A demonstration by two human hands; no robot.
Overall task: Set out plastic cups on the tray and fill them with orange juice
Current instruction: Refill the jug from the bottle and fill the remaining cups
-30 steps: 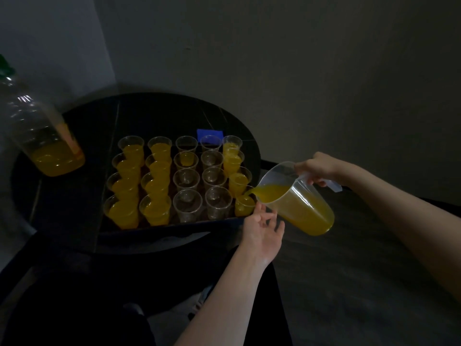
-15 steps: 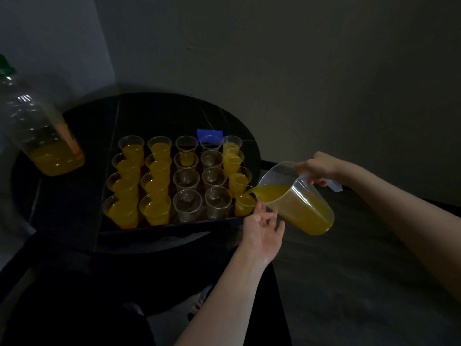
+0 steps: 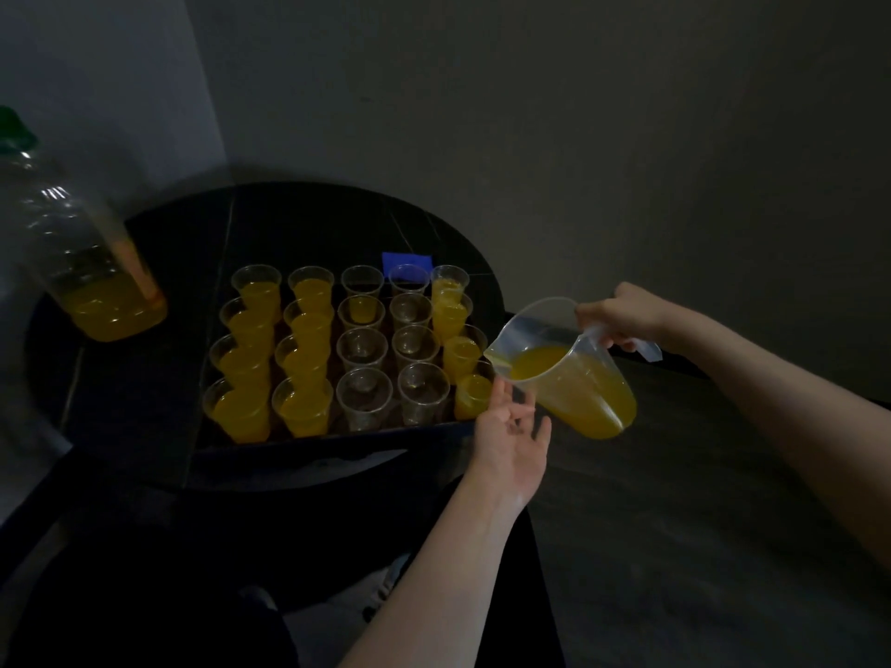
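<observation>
From the head view, a clear jug [image 3: 573,373] is being gripped by its handle in the right hand [image 3: 622,316] and tipped, its spout kept over the near-right cup [image 3: 473,395] on the tray [image 3: 337,438]. The left hand [image 3: 512,433], open-fingered and holding nothing, is being kept beneath the spout, probably to steady it. The cups are being kept grouped on the round tabletop [image 3: 159,282].

The right hand [image 3: 622,316] at three o'clock has its fingers curled tight in a grip; the left hand [image 3: 512,433], at five o'clock, lies palm-up with fingers relaxed.
</observation>
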